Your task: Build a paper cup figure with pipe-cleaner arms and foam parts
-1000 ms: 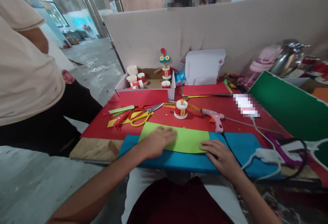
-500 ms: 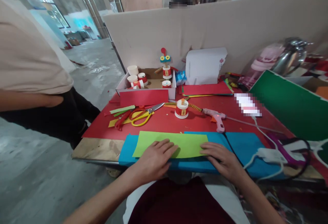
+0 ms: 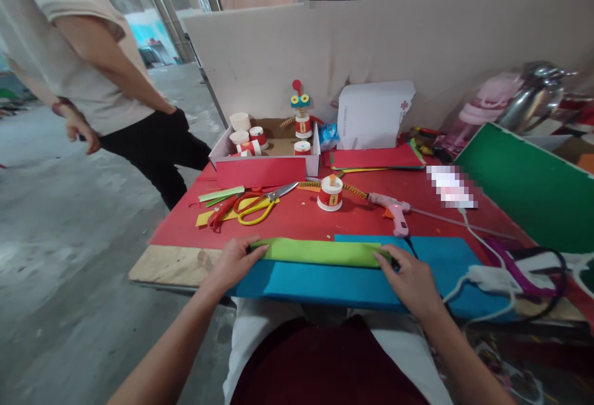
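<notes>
A strip of light green paper [image 3: 320, 253], narrow from front to back, stretches between my two hands over blue paper [image 3: 306, 284] at the table's front edge. My left hand [image 3: 236, 261] pinches its left end, thumb on top. At the other end, my right hand [image 3: 408, 275] grips the paper between thumb and fingers. Behind the strip stands a red and white paper cup [image 3: 330, 193] with coiled paper arms. Yellow-handled scissors [image 3: 264, 204] lie left of the cup, and a pink glue gun [image 3: 392, 212] lies to its right.
An open box [image 3: 218, 151] holds several paper cups and a cup figure [image 3: 302, 125]. Red paper sheets [image 3: 375, 159] lie near the partition. At right are a green board [image 3: 524, 195], cables and a power strip [image 3: 492, 278]. A person [image 3: 106, 65] stands at left beyond the table.
My hands have moved from lying on the green paper to gripping its two ends. The paper now looks narrower, as if folded or rolled. The person at left has moved farther away.
</notes>
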`<state>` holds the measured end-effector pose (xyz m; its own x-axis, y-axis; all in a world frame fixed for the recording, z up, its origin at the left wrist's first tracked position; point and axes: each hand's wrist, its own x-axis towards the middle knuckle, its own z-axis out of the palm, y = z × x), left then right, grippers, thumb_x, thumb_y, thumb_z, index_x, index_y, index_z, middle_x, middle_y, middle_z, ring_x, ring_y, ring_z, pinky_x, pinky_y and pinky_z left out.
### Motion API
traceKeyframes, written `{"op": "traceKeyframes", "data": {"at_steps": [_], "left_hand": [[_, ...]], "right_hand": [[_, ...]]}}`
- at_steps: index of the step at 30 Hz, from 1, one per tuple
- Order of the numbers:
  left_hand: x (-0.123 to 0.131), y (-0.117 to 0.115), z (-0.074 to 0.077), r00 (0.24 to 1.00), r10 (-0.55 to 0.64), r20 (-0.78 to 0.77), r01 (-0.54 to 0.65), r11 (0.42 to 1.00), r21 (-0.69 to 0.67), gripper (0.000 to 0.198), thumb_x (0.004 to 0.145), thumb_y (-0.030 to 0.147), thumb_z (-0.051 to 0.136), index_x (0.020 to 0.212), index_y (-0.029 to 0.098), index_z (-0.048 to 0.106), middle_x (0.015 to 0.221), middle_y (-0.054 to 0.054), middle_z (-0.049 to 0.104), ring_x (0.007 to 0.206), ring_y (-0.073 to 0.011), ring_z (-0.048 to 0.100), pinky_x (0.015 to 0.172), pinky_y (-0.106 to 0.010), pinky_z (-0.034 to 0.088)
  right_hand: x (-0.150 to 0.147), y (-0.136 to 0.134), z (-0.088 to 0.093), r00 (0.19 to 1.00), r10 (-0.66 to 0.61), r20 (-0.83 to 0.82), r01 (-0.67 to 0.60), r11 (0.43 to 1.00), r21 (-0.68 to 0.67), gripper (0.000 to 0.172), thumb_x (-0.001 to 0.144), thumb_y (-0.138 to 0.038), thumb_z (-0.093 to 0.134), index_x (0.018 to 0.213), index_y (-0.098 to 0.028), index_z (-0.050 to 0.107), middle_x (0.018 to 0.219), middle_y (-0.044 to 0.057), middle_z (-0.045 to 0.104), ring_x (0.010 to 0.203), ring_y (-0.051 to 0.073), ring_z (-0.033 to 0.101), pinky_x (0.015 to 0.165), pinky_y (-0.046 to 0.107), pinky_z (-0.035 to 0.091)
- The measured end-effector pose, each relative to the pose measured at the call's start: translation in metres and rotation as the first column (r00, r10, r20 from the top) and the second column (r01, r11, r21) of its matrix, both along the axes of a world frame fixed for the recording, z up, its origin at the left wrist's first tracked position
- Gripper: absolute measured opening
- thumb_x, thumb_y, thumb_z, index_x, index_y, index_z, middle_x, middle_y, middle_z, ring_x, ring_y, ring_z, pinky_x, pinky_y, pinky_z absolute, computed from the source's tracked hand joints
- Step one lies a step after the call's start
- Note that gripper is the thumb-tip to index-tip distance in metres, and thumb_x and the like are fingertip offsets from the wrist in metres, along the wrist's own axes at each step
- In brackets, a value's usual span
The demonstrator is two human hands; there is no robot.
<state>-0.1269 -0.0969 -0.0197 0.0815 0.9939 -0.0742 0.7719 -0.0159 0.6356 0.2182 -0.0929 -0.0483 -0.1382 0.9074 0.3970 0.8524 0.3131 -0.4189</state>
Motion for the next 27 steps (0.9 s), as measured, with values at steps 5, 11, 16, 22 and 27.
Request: {"op": "traceKeyframes", "data": {"at_steps": [5,11,16,22,27], "left_hand": [[0.013,0.003,0.005,0.976,-0.007,-0.217,0.002,1.0,-0.025,0.027,0.089,0.034,0.045,0.074,0.018,0.061,0.073,-0.002,0.067,0.071,-0.0177,0.061,0.062,-0.025,0.039],[0.016,0.0,0.003,0.91,-0.028,-0.414,0.026,1.0,-0.011,0.021,0.091,0.029,0.044,0.085,0.018,0.061,0.088,-0.008,0.069,0.088,-0.0218,0.064,0.068,-0.026,0.04],[0.013,-0.002,-0.002,0.899,-0.023,-0.438,0.031,0.999,0.012,0.021,0.091,0.031,0.042,0.09,0.019,0.06,0.093,-0.007,0.07,0.087,-0.0221,0.064,0.07,-0.026,0.041],[0.013,-0.001,-0.002,0.906,-0.044,-0.421,0.058,0.998,0.021,0.024,0.091,0.031,0.039,0.083,0.019,0.059,0.089,-0.007,0.069,0.084,-0.0222,0.064,0.068,-0.027,0.042],[0.013,-0.002,-0.003,0.893,-0.034,-0.448,0.055,0.998,0.035,0.025,0.091,0.032,0.038,0.09,0.019,0.06,0.095,-0.008,0.069,0.088,-0.0236,0.065,0.071,-0.028,0.044]], "right_hand": [[-0.003,0.004,-0.001,0.987,-0.002,0.158,-0.011,0.996,0.085,0.04,0.097,-0.043,0.034,0.08,-0.023,0.064,0.064,0.005,0.064,0.063,0.021,0.061,0.057,0.031,0.043],[-0.002,0.006,-0.007,0.986,-0.048,0.161,0.041,0.998,0.044,0.031,0.095,-0.042,0.039,0.082,-0.022,0.059,0.062,0.004,0.06,0.06,0.021,0.058,0.055,0.03,0.039],[0.0,0.003,-0.007,0.997,-0.081,0.007,0.081,0.992,-0.094,0.019,0.093,-0.036,0.041,0.088,-0.022,0.053,0.067,0.002,0.063,0.061,0.019,0.061,0.055,0.028,0.042],[-0.001,0.0,-0.003,0.993,-0.115,0.026,0.117,0.984,-0.135,0.013,0.088,-0.027,0.043,0.078,-0.024,0.049,0.069,0.002,0.064,0.063,0.019,0.061,0.055,0.027,0.04],[-0.008,-0.001,0.0,0.982,-0.163,0.096,0.174,0.978,-0.116,0.006,0.087,-0.023,0.046,0.09,-0.022,0.051,0.066,0.002,0.063,0.063,0.021,0.062,0.053,0.028,0.037]]}}
